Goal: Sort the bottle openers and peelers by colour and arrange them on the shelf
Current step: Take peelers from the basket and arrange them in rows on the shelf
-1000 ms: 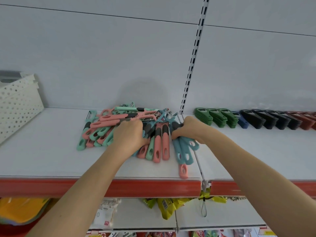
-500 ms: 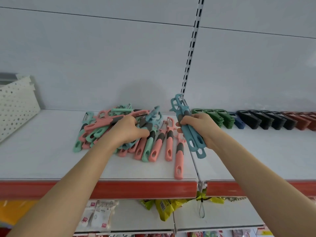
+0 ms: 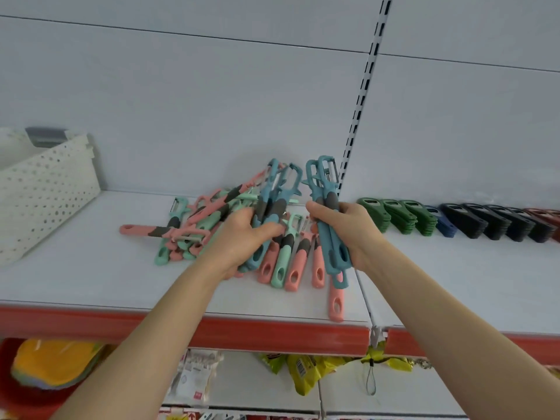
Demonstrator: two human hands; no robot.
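Observation:
A mixed pile of pink, mint and blue peelers (image 3: 209,219) lies on the white shelf (image 3: 91,268). My left hand (image 3: 242,234) grips a bunch of blue peelers (image 3: 272,201) lifted out of the pile, blades up. My right hand (image 3: 348,228) grips another bundle of blue peelers (image 3: 327,213), held upright just right of the pile. Several pink and mint peelers (image 3: 291,262) lie flat between my hands. A row of bottle openers stands to the right: green (image 3: 397,216), blue (image 3: 445,225), black (image 3: 491,222), red-brown (image 3: 542,216).
A white perforated basket (image 3: 42,192) stands at the shelf's left end. A slotted upright (image 3: 360,95) divides the back panels. The shelf has a red front edge (image 3: 242,331). Packaged goods (image 3: 303,371) hang on the level below.
My left hand has lifted a bunch of blue peelers out of the pile. My right hand keeps its blue bundle upright. A pink peeler now lies apart at the pile's left.

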